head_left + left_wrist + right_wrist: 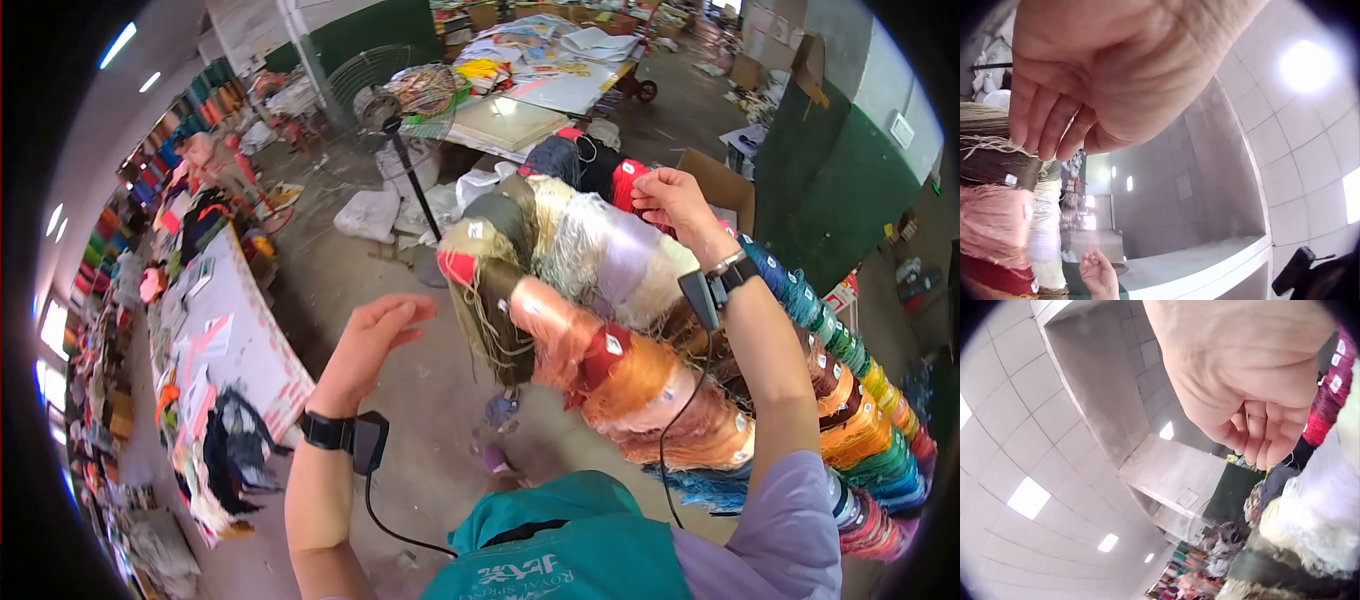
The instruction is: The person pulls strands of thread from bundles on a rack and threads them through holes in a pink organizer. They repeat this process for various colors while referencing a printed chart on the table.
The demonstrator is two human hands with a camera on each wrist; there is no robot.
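Rows of yarn skeins in many colours hang over racks in front of me, many with small white tags. My left hand (368, 345) is raised left of the near row, fingers together and gently bent, holding nothing. Nearest to it are an olive-brown skein (497, 290) with loose strands and a peach skein (550, 318). My right hand (680, 205) hovers over the far row, fingers loosely curled and nothing visible in them. Beside it are a red skein (627, 182) and the white and pale lilac skeins (1322, 506). The thumb is partly hidden in the right wrist view.
A black standing fan (385, 110) stands behind the racks, near white sacks (368, 215). To the left runs a long white table (250, 335) with cloth and dark yarn. A cardboard box (715, 185) sits beyond the right hand, near a green-and-white wall (830, 180).
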